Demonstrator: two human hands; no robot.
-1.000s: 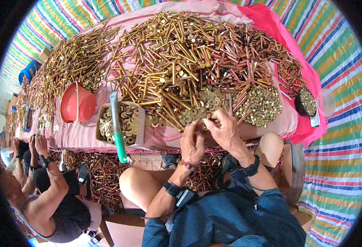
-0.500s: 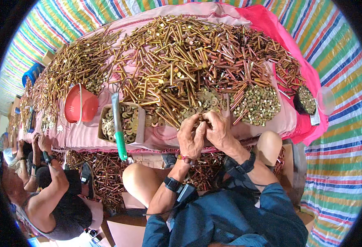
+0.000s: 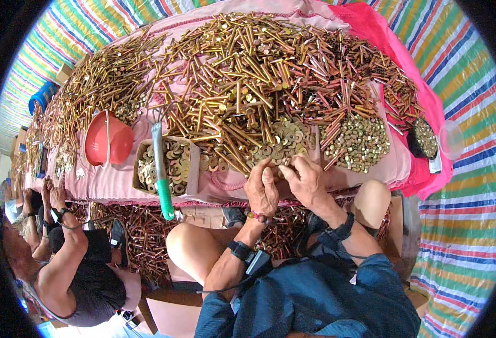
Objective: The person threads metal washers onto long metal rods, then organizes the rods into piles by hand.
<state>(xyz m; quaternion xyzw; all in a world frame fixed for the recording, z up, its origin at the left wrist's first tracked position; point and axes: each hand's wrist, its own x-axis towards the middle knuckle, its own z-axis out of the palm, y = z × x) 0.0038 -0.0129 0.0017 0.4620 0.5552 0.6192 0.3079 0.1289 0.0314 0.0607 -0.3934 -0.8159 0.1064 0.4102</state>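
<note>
Washers (image 3: 289,135), I see, lie heaped just beyond the left hand (image 3: 262,188) and right hand (image 3: 306,181); both have bent fingers, tips close together, though from here I cannot tell whether they pinch anything.

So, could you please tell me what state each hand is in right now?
Left hand: partly curled; whether it holds anything cannot be told.
Right hand: curled; any piece in it is too small to tell.

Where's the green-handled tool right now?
In the head view, the green-handled tool lies across the open box of washers, between the red bucket on its left and the person's left hand on its right.
</note>
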